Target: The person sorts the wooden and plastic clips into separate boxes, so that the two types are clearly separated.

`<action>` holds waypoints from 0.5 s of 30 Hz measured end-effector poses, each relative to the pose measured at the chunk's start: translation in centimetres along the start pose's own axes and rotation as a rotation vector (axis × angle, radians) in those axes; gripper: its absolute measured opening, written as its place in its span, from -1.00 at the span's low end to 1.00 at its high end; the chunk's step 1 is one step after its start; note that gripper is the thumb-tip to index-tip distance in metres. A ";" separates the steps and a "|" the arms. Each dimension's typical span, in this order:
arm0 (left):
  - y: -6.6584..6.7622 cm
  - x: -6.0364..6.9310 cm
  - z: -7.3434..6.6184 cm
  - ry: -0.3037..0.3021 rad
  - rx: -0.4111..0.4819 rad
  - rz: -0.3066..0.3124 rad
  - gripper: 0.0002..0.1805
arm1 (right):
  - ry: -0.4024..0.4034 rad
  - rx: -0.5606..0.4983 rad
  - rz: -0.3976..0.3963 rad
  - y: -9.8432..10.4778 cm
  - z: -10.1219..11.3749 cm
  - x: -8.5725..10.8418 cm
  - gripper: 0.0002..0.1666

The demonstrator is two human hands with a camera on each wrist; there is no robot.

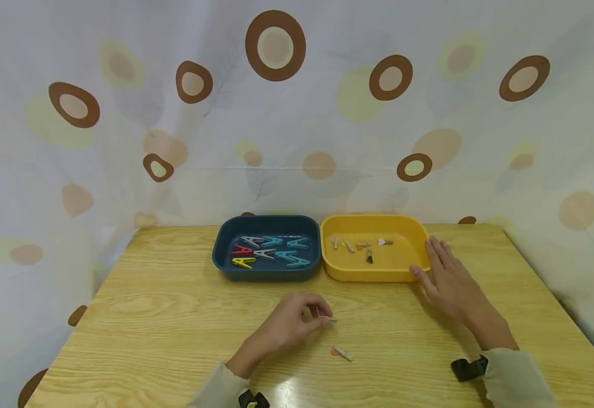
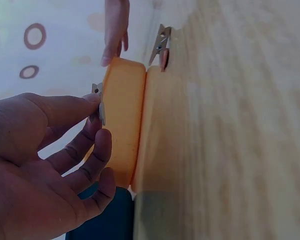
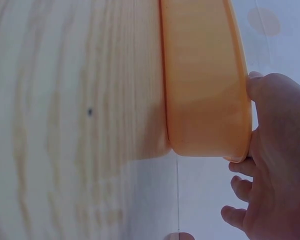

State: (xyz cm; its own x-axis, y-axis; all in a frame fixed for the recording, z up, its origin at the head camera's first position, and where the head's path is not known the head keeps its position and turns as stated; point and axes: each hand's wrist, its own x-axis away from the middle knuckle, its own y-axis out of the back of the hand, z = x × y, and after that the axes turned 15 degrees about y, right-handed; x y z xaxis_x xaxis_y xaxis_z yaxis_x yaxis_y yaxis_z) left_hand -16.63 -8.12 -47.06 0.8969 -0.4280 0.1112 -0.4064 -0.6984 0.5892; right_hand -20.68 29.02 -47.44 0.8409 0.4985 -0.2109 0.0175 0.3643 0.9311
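Note:
Between thumb and index finger, my left hand pinches a small wooden clothespin with a pale decoration, just above the table in front of the bins. Another mini wooden clothespin, with an orange decoration, lies on the table nearby. My right hand rests against the right end of the yellow bin, its fingers mostly straight along the side and its thumb at the front rim. Several small clothespins with decorations lie scattered inside that bin.
A dark blue bin stands directly left of the yellow one. Several larger plastic clothespins in grey, teal, red and yellow lie in it. Behind the wooden table hangs a patterned cloth.

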 end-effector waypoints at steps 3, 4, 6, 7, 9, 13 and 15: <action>0.3 -0.3 -0.4 -0.019 -0.003 -0.041 -0.93 | 0.004 0.003 -0.005 0.0 0.0 0.0 -0.03; 0.4 -0.5 -0.6 -0.025 0.000 -0.052 -0.93 | 0.005 0.003 -0.005 0.0 0.0 0.0 -0.03; 0.6 -0.8 -0.9 -0.044 0.000 -0.082 -0.94 | 0.007 0.002 -0.003 0.0 0.0 0.0 -0.04; 0.7 -1.0 -1.1 -0.057 0.003 -0.097 -0.94 | 0.010 0.003 -0.003 0.0 0.0 0.0 -0.04; 1.0 -1.4 -1.5 -0.081 0.011 -0.126 -0.94 | 0.013 0.005 -0.004 0.0 0.1 0.0 -0.04; 1.4 -2.2 -2.1 -0.102 0.029 -0.186 -0.93 | 0.013 0.000 -0.002 0.1 0.2 0.1 -0.04; 1.6 -2.5 -2.3 -0.096 0.045 -0.207 -0.93 | 0.013 0.000 0.000 0.1 0.2 0.1 -0.04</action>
State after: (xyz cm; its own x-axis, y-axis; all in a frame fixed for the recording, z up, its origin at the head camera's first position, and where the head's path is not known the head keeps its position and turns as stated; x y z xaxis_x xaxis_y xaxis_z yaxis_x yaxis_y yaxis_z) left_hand -19.14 -6.80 -44.54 0.9421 -0.3239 -0.0867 -0.2243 -0.8009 0.5552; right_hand -20.53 28.95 -47.32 0.8336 0.5088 -0.2149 0.0178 0.3641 0.9312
